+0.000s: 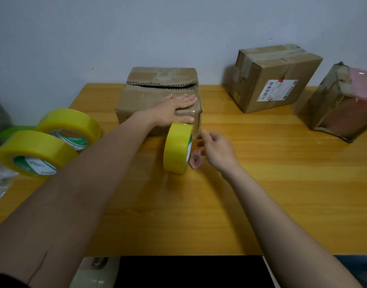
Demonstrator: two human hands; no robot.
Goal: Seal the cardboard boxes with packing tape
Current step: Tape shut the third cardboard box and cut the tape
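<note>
Left hand [174, 110] flat on the box [159, 100], fingers straight, pressing down a strip of clear tape near the box's right front corner. The box sits mid-table, up against the wall, and its top seam gapes open along the far side, so the sealing looks far from finished. The roll [178, 147] stands on edge just in front of that corner, right under the left thumb, its flat faces turned left and right.

Here is what matters: the right hand [215, 151] hovers just right of the roll, fingers loosely curled; whether they pinch the tape I cannot tell. A pink cutter [195, 161] lies on the table [261, 183] between roll and right wrist, nearly touching the roll. So the right hand is plainly nearer both, with the left pinned on the box. My guess: the cut comes next, cutter taken by the right.
</note>
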